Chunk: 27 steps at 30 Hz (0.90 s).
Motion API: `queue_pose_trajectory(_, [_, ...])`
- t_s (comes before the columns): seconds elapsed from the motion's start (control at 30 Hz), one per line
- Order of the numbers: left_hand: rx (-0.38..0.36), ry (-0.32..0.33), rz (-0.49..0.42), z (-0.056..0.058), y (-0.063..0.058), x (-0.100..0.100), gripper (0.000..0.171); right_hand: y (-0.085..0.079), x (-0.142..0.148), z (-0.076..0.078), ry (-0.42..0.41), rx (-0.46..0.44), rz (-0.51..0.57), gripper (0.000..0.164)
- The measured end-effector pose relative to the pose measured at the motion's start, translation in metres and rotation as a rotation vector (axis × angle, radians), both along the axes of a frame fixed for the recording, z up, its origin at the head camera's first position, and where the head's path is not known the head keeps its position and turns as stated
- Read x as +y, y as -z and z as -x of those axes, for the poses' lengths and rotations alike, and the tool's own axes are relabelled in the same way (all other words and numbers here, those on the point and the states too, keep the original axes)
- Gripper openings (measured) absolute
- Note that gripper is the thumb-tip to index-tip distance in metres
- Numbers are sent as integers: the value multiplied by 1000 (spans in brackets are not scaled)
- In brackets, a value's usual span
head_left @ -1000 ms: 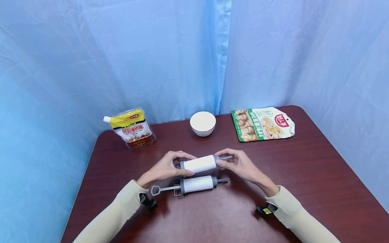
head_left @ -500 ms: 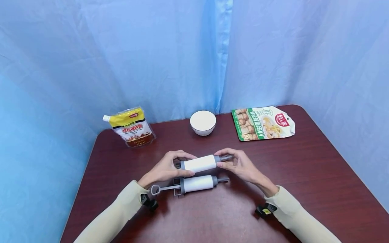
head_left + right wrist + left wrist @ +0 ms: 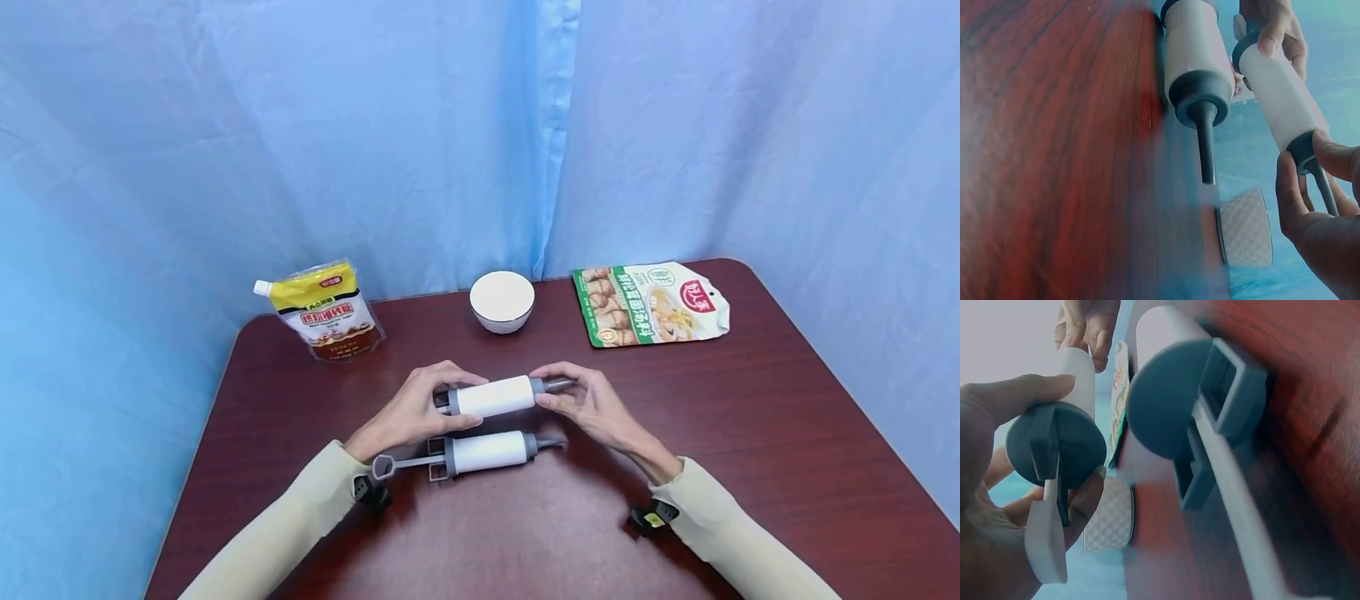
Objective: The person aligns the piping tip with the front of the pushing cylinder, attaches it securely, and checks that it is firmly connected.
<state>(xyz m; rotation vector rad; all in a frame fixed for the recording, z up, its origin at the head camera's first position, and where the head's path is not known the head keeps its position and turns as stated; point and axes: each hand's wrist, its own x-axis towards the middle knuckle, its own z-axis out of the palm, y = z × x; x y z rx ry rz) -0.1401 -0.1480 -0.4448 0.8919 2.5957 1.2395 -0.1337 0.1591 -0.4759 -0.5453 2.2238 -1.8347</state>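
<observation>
Both hands hold one white syringe [image 3: 495,397] with grey end caps, raised above the table. My left hand [image 3: 411,414] grips its plunger end, thumb and fingers on opposite sides of the white barrel beside the grey flanged cap [image 3: 1079,453]. A pale plunger handle [image 3: 1046,544] pokes out under the palm. At the other end, my right hand [image 3: 597,410] pinches the grey nozzle cap [image 3: 1302,150], and the thin nozzle [image 3: 1324,190] points out past the fingers. A second matching syringe [image 3: 489,452] lies on the table nearer the person, its plunger pulled partly out to the left.
Behind the hands stands a white bowl [image 3: 502,302]. A yellow and white spouted pouch [image 3: 330,312] stands at the back left. At the back right lies a green and white food packet [image 3: 651,305]. Blue curtains [image 3: 405,167] enclose the dark red table [image 3: 540,533].
My left hand has shifted slightly away from the person, and the held syringe's plunger end has risen with it. My right hand keeps its pinch. The second syringe has stayed put.
</observation>
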Motion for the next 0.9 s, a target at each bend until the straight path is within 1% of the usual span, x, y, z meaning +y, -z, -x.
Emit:
queue_pose_trajectory(0.13, [22,12,40,3,-2,0,47,-2,3,3,-25,6,-15,30])
queue_pose_trajectory(0.3, [1,27,63,7,-3,-4,54,-6,4,8,-50,15,-24,29])
queue_pose_trajectory(0.37, [-2,30,71,9,-2,-6,54,-7,6,10,-49,30,-38,29])
queue_pose_trajectory(0.5, [42,27,104,13,-1,-10,49,-5,8,18,-53,38,-63,28])
queue_pose_trajectory(0.63, [92,-3,145,21,2,-15,46,0,7,28,-70,54,-83,29])
queue_pose_trajectory(0.7, [99,-15,162,26,5,-17,45,4,6,34,-75,75,-102,30])
queue_pose_trajectory(0.8, [98,-1,177,33,9,-20,45,9,6,44,-97,89,-130,31])
queue_pose_trajectory(0.9, [93,17,195,41,14,-23,46,14,5,54,-131,72,-163,31])
